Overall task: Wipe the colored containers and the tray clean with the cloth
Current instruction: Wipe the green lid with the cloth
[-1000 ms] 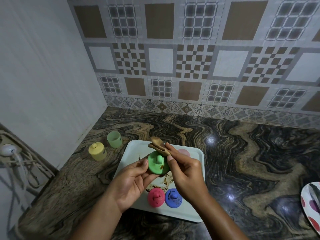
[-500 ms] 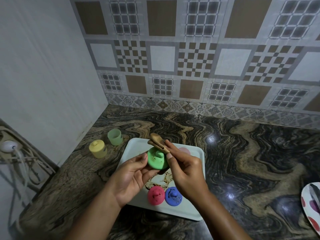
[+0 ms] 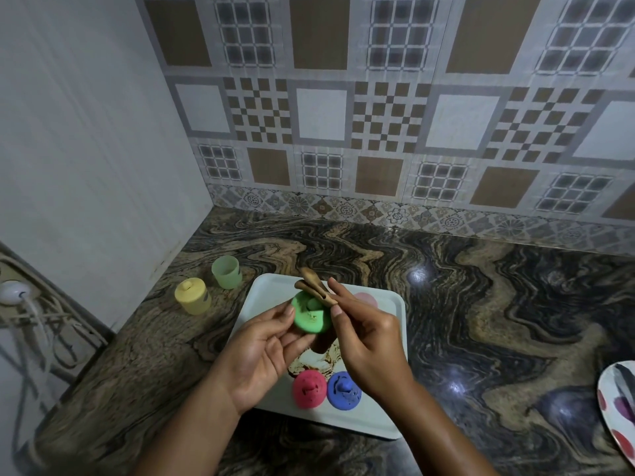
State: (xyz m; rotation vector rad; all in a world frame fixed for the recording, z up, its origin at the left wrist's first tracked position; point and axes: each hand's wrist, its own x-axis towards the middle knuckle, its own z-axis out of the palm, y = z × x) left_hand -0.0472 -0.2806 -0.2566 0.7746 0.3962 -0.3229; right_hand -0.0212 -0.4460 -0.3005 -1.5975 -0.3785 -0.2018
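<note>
My left hand (image 3: 264,352) holds a green lid (image 3: 309,317) above the white tray (image 3: 271,290). My right hand (image 3: 367,341) pinches a small brown cloth (image 3: 314,286) against the lid's top edge. On the tray's near side sit a red lidded container (image 3: 308,389) and a blue one (image 3: 343,390). A pink container (image 3: 367,299) shows partly behind my right hand. Brown stains (image 3: 314,364) mark the tray's middle. On the counter left of the tray stand a yellow lidded container (image 3: 192,296) and an open green cup (image 3: 226,271).
The dark swirled stone counter (image 3: 481,304) ends at a tiled wall behind and a plain wall on the left. A patterned plate (image 3: 618,407) lies at the right edge. Cables and a white plug (image 3: 13,293) hang at the far left.
The cloth has shifted slightly across the green lid between my fingers. Both hands stay above the tray in nearly the same place.
</note>
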